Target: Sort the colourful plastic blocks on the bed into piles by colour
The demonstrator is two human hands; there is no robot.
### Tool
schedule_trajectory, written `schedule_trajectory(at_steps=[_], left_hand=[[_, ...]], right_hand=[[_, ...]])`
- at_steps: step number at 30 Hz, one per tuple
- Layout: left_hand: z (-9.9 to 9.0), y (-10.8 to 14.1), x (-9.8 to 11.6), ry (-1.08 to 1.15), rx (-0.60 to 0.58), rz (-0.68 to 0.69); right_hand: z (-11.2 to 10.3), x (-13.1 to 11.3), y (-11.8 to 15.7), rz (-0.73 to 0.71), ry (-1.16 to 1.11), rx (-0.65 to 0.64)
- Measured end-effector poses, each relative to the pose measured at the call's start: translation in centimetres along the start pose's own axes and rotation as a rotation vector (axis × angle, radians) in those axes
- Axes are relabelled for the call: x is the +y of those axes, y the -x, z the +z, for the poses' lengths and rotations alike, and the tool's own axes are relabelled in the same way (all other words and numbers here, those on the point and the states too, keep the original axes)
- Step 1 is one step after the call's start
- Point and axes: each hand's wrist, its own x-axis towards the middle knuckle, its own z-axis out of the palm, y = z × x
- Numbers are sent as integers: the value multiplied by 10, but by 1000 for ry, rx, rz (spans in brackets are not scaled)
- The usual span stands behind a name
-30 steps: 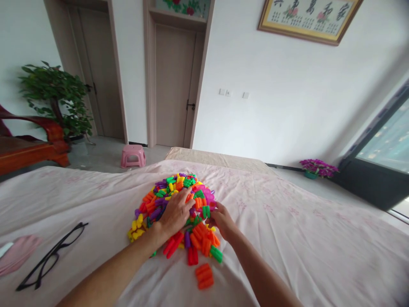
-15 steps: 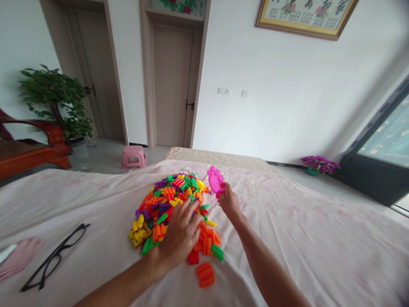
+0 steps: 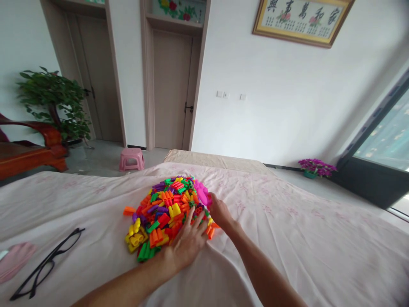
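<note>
A heap of bright plastic toy building blocks (image 3: 166, 209), in orange, green, yellow, red and purple, lies on the pale bed sheet. My left hand (image 3: 190, 238) rests against the near right side of the heap, fingers spread, gripping nothing. In my right hand (image 3: 220, 211) is a pink paw-shaped plastic piece (image 3: 202, 192), pinched at its near end. Its lobed end touches or nearly touches the far right side of the blocks. A few orange blocks (image 3: 211, 230) show between my two hands; those under my left hand are hidden.
Black-framed glasses (image 3: 47, 264) and a pink cloth (image 3: 17, 261) lie on the sheet (image 3: 287, 238) at left. Beyond the bed stand a pink stool (image 3: 132, 159), a wooden chair (image 3: 47, 145), a potted plant (image 3: 54, 102) and purple flowers (image 3: 316, 167).
My right hand has brought the pink piece left and down against the heap. My left hand has moved slightly right and down. Loose blocks at the near right are now gathered in or covered.
</note>
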Motion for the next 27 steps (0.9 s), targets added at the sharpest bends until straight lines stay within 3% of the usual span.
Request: schedule_trajectory(at_steps=[4, 7, 11, 13, 16, 18, 20, 23, 25, 27], left_hand=[[-9, -10, -35, -94, -17, -195], [-18, -13, -64, -92, 55, -367], [-21, -6, -96, -19, 148, -491], [-22, 3, -109, 2, 198, -547], [-27, 27, -131, -20, 235, -728], [-29, 53, -148, -49, 183, -897], [-25, 83, -165, -65, 97, -1095], [-12, 125, -183, 39, -35, -1288], [-1, 138, -186, 179, -36, -1308], [8, 137, -183, 341, 42, -1255]], right_hand=[[-13, 14, -6, 183, -46, 103], [-23, 26, -10, 287, 58, 146], [-20, 24, -3, 314, 154, 97], [-11, 14, 6, 260, 148, 55], [-2, -2, 21, 102, 87, 29], [-6, -5, 30, 51, 60, 40], [-16, -1, 39, 90, 82, 73], [-31, 13, 58, 214, 159, 116], [-32, 16, 71, 274, 191, 94], [-25, 9, 83, 272, 176, 48]])
